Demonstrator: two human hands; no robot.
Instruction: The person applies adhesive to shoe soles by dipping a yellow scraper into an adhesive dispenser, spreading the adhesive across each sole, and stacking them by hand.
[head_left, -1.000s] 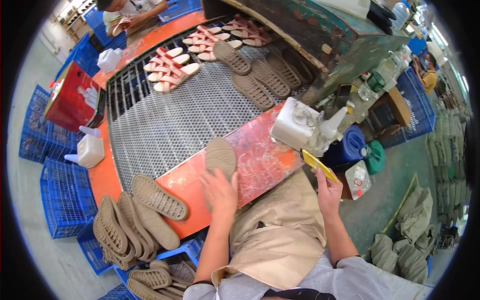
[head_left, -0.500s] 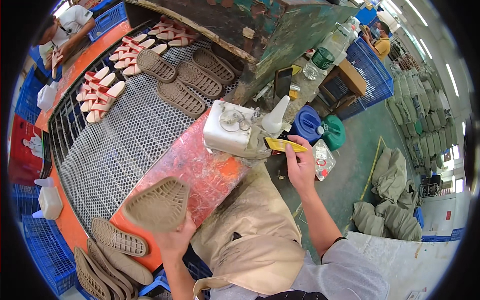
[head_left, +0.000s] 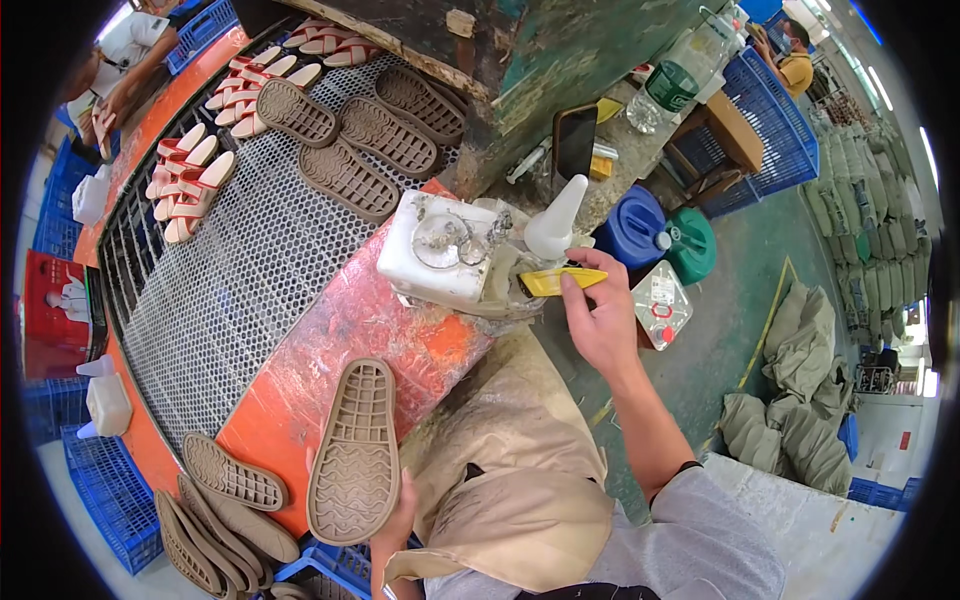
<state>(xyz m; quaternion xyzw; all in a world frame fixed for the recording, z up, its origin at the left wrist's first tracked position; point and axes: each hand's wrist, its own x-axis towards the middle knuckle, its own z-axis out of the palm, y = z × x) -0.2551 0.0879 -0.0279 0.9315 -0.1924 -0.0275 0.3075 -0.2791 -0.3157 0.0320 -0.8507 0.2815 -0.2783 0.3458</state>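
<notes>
My left hand (head_left: 402, 512) grips a brown shoe sole (head_left: 352, 455) by its edge, over the near side of the orange worktop. The sole's wavy, gridded face shows, with one end pointing away from me; most of my fingers are behind it. In my right hand (head_left: 602, 325) a flat yellow-handled brush (head_left: 570, 282) is pinched between thumb and fingers. The brush's far end sits at the mouth of a glue-crusted pouch (head_left: 508, 290), so its tip is hidden. Beside that pouch stands a white plastic jug (head_left: 425, 270) with crusted residue on top.
Brown soles (head_left: 385, 135) and red-strapped sandals (head_left: 195, 190) lie on the perforated metal mesh (head_left: 235, 290). More soles (head_left: 235, 470) are piled at the near left. A white nozzle (head_left: 555, 220), a phone (head_left: 574, 145) and a blue jug (head_left: 632, 228) stand to the right. A co-worker (head_left: 130, 65) holds a sandal at far left.
My left hand has turned the sole from a tilted pose to long and upright, bringing it slightly lower. The brush stays at the pouch mouth in my right hand; the whole view has shifted slightly.
</notes>
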